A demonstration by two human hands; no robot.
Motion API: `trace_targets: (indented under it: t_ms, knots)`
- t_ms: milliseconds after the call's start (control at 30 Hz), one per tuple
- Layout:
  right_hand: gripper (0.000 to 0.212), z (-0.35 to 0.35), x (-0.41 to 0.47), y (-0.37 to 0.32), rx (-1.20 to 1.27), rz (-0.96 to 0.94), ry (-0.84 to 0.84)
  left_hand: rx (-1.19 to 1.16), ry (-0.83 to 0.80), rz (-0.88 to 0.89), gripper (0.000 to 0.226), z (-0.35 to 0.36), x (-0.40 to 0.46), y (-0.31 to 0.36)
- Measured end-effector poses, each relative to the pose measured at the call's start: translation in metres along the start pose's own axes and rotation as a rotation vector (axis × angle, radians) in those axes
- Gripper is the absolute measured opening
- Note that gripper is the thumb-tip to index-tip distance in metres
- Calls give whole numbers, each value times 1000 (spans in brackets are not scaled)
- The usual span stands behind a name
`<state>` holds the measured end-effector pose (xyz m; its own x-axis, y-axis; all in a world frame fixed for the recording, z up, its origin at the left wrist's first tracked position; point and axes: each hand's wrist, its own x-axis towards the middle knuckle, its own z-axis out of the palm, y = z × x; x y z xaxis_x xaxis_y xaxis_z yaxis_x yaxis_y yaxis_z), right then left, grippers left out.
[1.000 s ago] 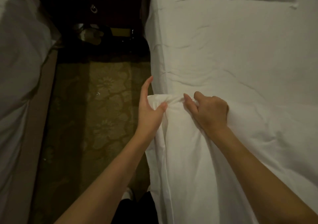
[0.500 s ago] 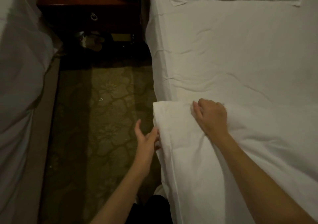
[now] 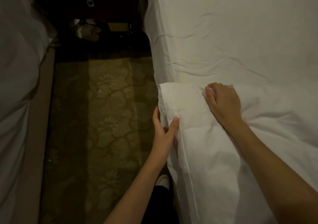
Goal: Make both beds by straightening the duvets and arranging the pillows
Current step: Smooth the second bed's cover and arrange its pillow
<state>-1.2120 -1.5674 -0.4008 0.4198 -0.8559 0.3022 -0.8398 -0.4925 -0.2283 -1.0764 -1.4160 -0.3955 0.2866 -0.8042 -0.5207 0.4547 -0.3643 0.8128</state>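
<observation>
The white fabric duvet [image 3: 223, 146] lies folded back at five o'clock, its top edge halfway up the white-sheeted bed [image 3: 232, 42]. The left hand [image 3: 164, 132] pinches its side hem; the right hand [image 3: 223, 101] grips the fold. Patterned olive carpet [image 3: 103, 120] runs open towards a dark wooden nightstand [image 3: 86, 1] at eleven o'clock.

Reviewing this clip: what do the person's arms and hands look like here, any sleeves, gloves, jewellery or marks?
Both forearms are bare as far as the frame shows, with no sleeves in view. The left hand and right hand wear no gloves, and no rings, watch or bracelets show. The fingernails are short, with pale tips. No marks stand out in the dim light.
</observation>
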Motion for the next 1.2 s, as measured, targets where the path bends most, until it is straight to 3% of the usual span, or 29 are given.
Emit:
trace_targets:
  t_ms: [167, 500, 667, 833, 967, 1067, 1200]
  knots:
    - [58, -1, -2, -2, 14, 42, -31, 1, -5, 41, 74, 3, -5, 1]
    - [53, 3, -4, -2, -20, 39, -22, 284, -122, -70, 77, 9, -6, 3]
    - [52, 6, -6, -1, -5, 37, -22, 124, -132, -193, 84, 15, -12, 0]
    - [54, 3, -4, -4, 39, 40, -13, -39, -13, -135, 107, 25, 1, 13]
    - [60, 0, -3, -4, 83, 55, -25, -4, -66, -121, 130, 31, 21, 31]
    - [60, -4, 5, -2, 92, 85, -38, -29, -60, -109, 129, 35, 31, 41]
    - [42, -22, 29, 1, 107, 90, 43, -76, -3, -15, 122, 55, 38, 65]
